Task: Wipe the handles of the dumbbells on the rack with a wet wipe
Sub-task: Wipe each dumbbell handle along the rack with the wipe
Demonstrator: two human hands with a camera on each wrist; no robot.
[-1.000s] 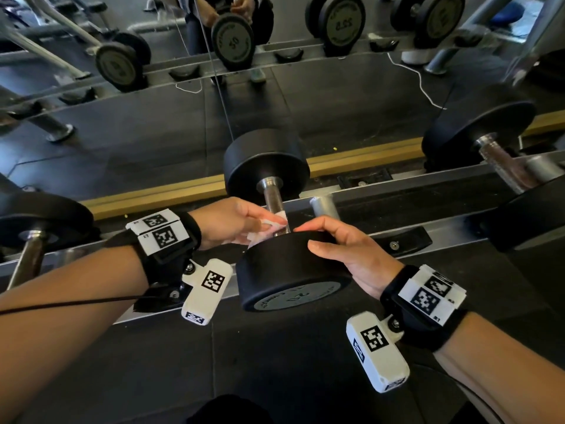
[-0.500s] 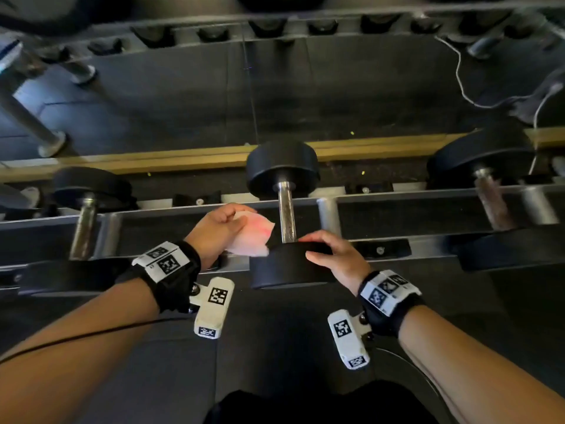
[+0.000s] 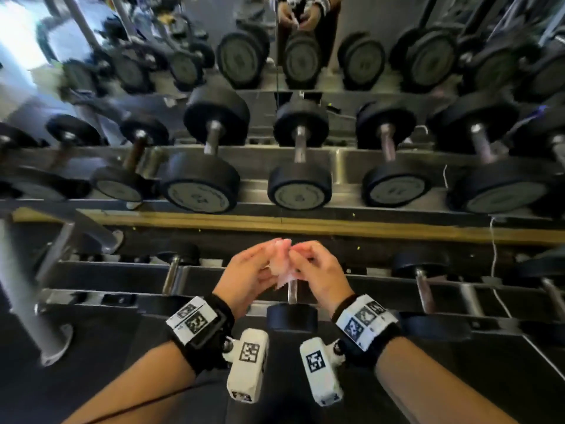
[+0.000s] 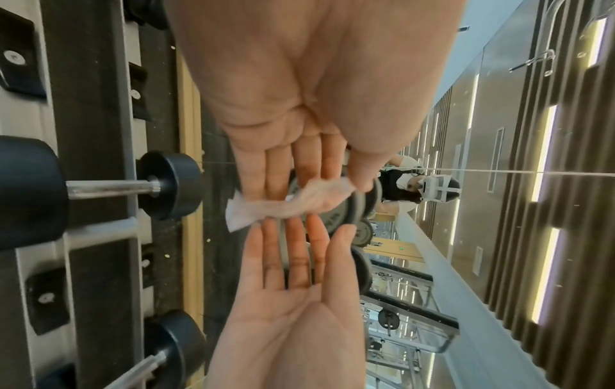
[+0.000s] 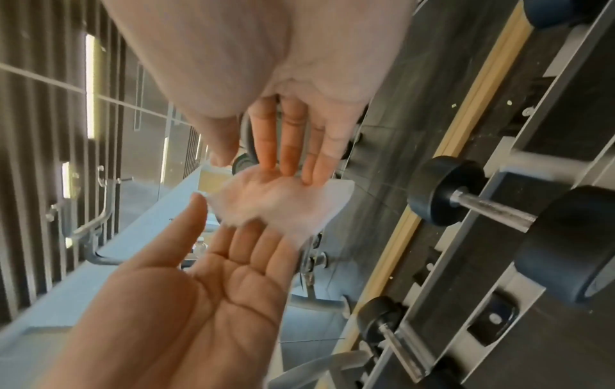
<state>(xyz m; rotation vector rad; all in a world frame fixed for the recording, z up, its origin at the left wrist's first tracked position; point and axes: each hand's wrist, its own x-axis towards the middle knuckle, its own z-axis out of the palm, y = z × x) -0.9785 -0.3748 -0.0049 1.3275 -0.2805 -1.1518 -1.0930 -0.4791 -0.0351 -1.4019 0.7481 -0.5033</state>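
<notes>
Both hands are raised together above the lower rack (image 3: 107, 275), with a crumpled white wet wipe (image 3: 282, 270) between them. My left hand (image 3: 273, 255) pinches the wipe (image 4: 289, 202) with its thumb against fairly straight fingers. My right hand (image 3: 302, 255) meets it fingertip to fingertip and holds the wipe's (image 5: 283, 202) other side. Directly below the hands lies a black dumbbell (image 3: 292, 318) with a chrome handle (image 3: 292, 293), and neither hand touches it. The same handle (image 4: 110, 188) shows beside the hands in the left wrist view.
An upper rack (image 3: 342, 166) carries several black dumbbells in a row. More dumbbells sit on the lower rack left (image 3: 171, 270) and right (image 3: 422, 280) of the hands. A mirror behind reflects the gym. A white cable (image 3: 492, 255) hangs at right.
My right hand left the dumbbell's front head and rose to join the left hand on the wipe. Both hands lifted off the handle, and the head view tilted up.
</notes>
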